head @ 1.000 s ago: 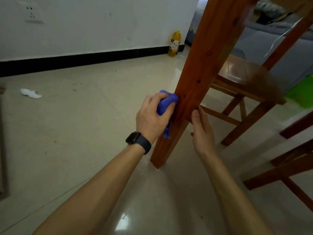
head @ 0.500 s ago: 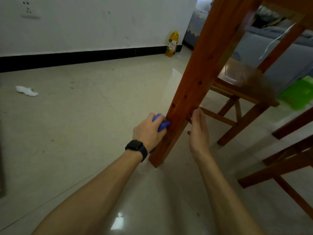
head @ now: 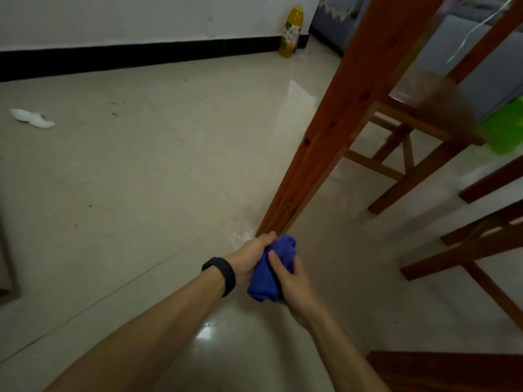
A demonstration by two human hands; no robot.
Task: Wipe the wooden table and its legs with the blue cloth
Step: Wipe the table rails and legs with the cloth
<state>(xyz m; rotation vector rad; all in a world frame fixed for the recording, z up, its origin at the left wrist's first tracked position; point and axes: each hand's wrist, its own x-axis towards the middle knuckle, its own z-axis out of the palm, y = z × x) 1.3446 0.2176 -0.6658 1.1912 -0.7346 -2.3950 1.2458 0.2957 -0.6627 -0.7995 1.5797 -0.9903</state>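
Left hand (head: 250,257) and right hand (head: 295,280) clutch the bunched blue cloth (head: 270,275) at the foot of the table leg (head: 334,123) — base partly hidden, top cut off — above a glossy tiled floor (head: 141,179).

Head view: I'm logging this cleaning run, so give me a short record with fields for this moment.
blue cloth: bunched, held between both hands
left hand: grips the cloth; black wristband on the wrist
right hand: grips the cloth from the other side
table leg: its foot just beyond the hands; contact with the cloth unclear
floor: pale tiles; white scrap far left, yellow bottle at the back
chair: wooden, behind the leg
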